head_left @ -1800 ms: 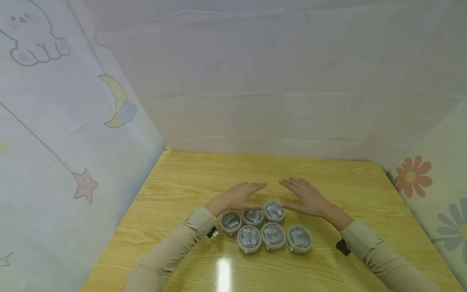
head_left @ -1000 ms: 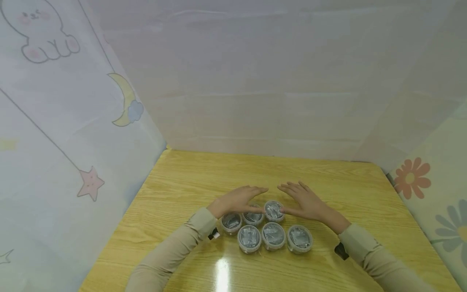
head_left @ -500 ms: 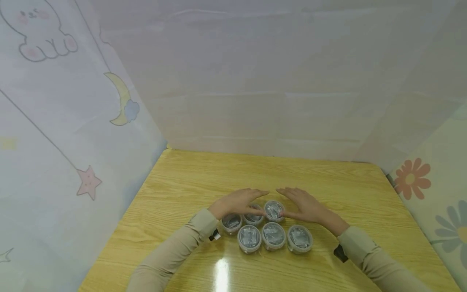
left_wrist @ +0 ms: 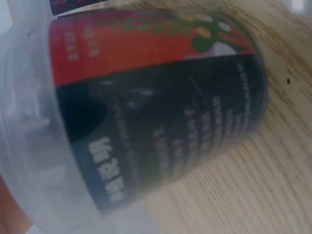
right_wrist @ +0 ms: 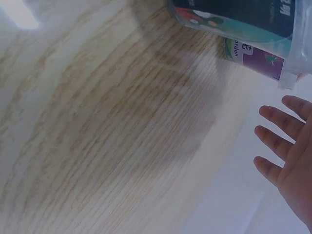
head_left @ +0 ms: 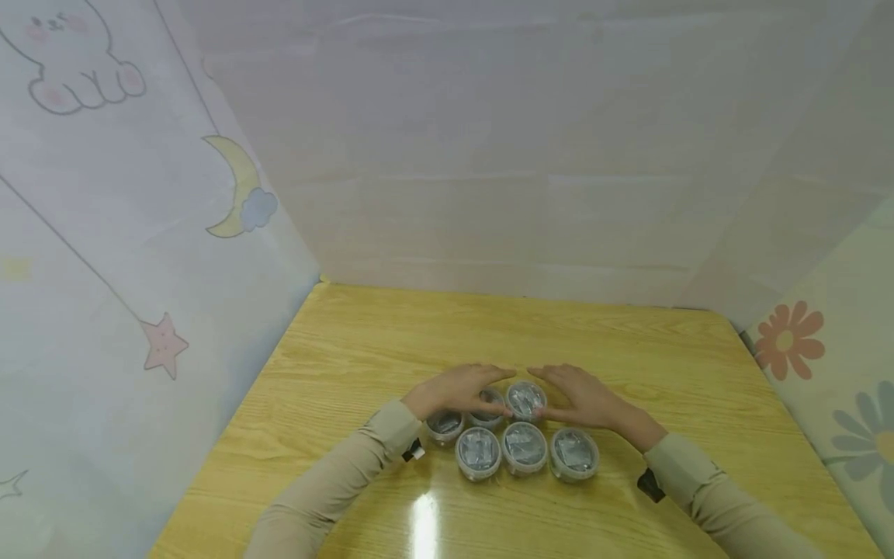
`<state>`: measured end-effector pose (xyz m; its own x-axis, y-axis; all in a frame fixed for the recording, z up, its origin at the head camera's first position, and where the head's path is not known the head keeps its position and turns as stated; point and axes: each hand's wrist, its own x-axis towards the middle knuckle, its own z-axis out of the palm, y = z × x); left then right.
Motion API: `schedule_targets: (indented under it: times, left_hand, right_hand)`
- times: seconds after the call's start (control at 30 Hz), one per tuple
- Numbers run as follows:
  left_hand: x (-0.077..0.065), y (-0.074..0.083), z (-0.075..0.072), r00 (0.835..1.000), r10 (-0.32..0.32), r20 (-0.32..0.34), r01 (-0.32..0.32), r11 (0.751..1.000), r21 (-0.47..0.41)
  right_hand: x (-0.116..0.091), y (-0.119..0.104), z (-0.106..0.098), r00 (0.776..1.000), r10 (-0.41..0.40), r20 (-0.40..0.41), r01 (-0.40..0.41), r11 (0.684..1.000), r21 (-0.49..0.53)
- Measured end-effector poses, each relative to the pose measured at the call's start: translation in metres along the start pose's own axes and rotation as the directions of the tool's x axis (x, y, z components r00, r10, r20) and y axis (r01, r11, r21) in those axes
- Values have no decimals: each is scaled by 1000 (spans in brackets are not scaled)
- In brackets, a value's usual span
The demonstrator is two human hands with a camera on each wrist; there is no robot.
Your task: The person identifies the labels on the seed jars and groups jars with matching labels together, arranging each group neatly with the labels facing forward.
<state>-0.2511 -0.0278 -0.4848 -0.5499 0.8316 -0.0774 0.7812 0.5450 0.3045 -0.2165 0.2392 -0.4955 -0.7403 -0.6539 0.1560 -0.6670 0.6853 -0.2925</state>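
Several round plastic tubs with clear lids and dark contents stand in two rows. The back-right tub (head_left: 527,398) lies between my two hands, both thumb tips right at its rim in the head view. My left hand (head_left: 457,388) spreads over the back-left tub (head_left: 445,427) and the back-middle tub (head_left: 486,421), partly covering them, fingers straight. My right hand (head_left: 583,400) mirrors it, fingers extended, behind the front-right tub (head_left: 574,454). A red and dark green printed label (left_wrist: 146,107) fills the left wrist view. Straight, spread right fingers (right_wrist: 278,144) show beside tubs in the right wrist view.
The front-left tub (head_left: 478,453) and front-middle tub (head_left: 524,448) stand close together, with a gap before the front-right one. All are on a wood-grain table (head_left: 363,334). A pale wall sheet (head_left: 447,155) rises along its back edge, with printed walls at both sides.
Both hands have come slightly nearer the body, their fingertips now closer behind the back-right tub. The tubs keep their arrangement.
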Motion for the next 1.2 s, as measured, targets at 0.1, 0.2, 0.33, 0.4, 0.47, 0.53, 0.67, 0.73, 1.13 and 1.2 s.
schedule_targets:
  times: [0.1, 0.2, 0.33, 0.4, 0.47, 0.53, 0.67, 0.73, 1.13, 1.2]
  left_hand:
    - [0, 1, 1, 1000, 5, 6, -5, 1000, 7]
    - [0, 1, 3, 1000, 6, 7, -6, 1000, 20]
    - [0, 1, 6, 1000, -3, 9, 2, 1000, 17]
    - [0, 1, 7, 1000, -3, 8, 3, 1000, 8]
    - [0, 1, 7, 1000, 1, 7, -1, 1000, 12]
    - [0, 2, 7, 1000, 5, 6, -5, 1000, 20]
    - [1, 4, 8, 1000, 7, 3, -7, 999, 34]
    - [1, 4, 9, 1000, 5, 3, -5, 999, 36]
    - [3, 6, 9, 1000, 8, -2, -8, 999, 31]
    - [3, 6, 10, 1000, 4, -3, -4, 1000, 28]
  right_hand:
    - [0, -1, 1, 1000, -1, 8, 1, 1000, 0]
    - [-1, -3, 2, 1000, 6, 20, -7, 1000, 8]
    - [-2, -3, 4, 1000, -1, 16, 1, 1000, 8]
    - [-2, -3, 4, 1000, -7, 14, 7, 1000, 7]
    - [-3, -3, 5, 1000, -12, 19, 12, 1000, 4]
    - [-3, -3, 5, 1000, -11, 27, 11, 1000, 2]
    - [-3, -3, 6, 999, -5, 47, 4, 1000, 6]
    - [-3, -3, 6, 999, -2, 51, 1, 1000, 13]
    - [-2, -4, 8, 999, 12, 51, -15, 998, 63]
    - [-2, -4, 8, 998, 16, 54, -20, 997, 71]
